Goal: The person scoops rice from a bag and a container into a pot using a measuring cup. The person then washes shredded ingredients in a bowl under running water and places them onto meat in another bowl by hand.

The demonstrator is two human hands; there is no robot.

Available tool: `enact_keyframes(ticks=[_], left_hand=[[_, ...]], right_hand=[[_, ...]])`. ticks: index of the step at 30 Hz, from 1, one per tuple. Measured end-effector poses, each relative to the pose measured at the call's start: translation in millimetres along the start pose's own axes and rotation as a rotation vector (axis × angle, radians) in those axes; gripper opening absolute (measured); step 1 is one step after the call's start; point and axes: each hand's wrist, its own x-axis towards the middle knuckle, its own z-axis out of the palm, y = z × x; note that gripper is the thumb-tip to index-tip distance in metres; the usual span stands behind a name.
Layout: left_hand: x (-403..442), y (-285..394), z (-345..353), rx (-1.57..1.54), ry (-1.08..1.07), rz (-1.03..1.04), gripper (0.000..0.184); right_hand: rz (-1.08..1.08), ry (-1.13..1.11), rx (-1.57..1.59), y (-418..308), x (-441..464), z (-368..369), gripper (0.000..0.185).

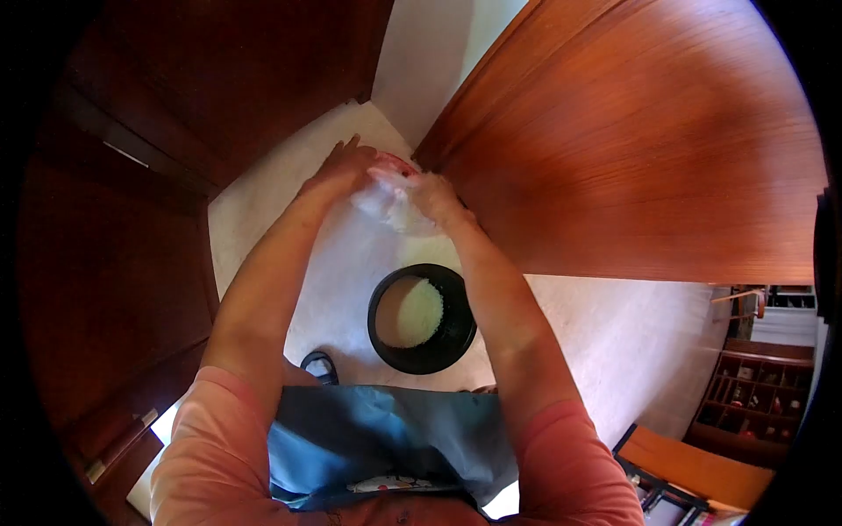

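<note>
- Bag [390, 203]: thin, see-through plastic, pink-red patch; up between both hands, beyond the bucket.
- Handling: looks light, limp, likely slippery; film could tear if yanked. Contents, if any: can't tell.
- Best hold, my call: gathered upper edge, one pinch each side of the red patch; loose belly would just fold.
- Direction: red part on far side, pale film sags toward the bucket. Long axis seems to slant from far left to near right; motion blur, so not certain. Can't tell where the mouth points.
- Left hand [344, 171]: at the red end, some fingers spread and lifted; pinch, if any, can't be made out.
- Right hand [440, 202]: fingers curled, pinching the bag's right edge.
- Black bucket [456, 337]: upright on the floor [605, 342], near the person; white grains [424, 311] inside.
- Wooden panel [649, 140]: right of right hand.
</note>
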Motion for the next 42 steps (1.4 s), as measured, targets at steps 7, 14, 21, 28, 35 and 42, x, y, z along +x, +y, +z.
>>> enact_keyframes(ticks=[7, 14, 21, 28, 35, 42], left_hand=[[14, 39, -43, -0.201, 0.217, 0.244, 0.032], [52, 13, 11, -0.395, -0.156, -0.021, 0.026], [43, -7, 3, -0.92, -0.08, 0.036, 0.028], [50, 3, 11, -1.138, 0.039, -0.061, 0.037], [49, 26, 0, -1.201, -0.058, -0.127, 0.045], [66, 20, 31, -1.244, 0.081, -0.211, 0.038]], right_hand=[[-0.111, 0.244, 0.115, 28, -7, -58, 0.037], [-0.064, 0.018, -0.158, 42, 4, -28, 0.043], [0.017, 0.016, 0.208, 58, 10, -29, 0.045], [0.048, -0.003, 0.306, 29, -9, -63, 0.046], [0.159, -0.072, 0.581, 55, -12, -67, 0.043], [-0.026, 0.208, 0.604, 57, -27, -40, 0.043]])
